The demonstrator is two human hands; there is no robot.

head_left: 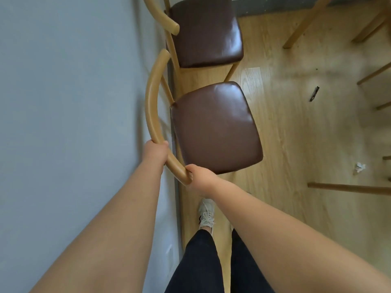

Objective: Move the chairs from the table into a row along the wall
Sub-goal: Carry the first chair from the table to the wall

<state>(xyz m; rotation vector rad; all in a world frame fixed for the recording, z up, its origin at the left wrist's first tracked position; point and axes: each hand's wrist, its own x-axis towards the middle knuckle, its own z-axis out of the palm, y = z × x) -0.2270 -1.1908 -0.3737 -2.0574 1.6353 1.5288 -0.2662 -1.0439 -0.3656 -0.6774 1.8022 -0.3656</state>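
A wooden chair with a brown padded seat [215, 125] stands with its curved back rail [151, 102] against the grey wall [69, 102]. My left hand [155, 152] grips that rail from the wall side. Close beside it, my right hand [200, 180] holds the rail's near end. A second matching chair [206, 32] stands just beyond, its back also at the wall, so the two form a row.
Wooden legs of the table or other chairs [349, 188] reach in from the right and the top right [304, 24]. A crumpled paper [359, 167] and a small dark object [314, 94] lie on the wood floor. My shoe [206, 214] is below the chair.
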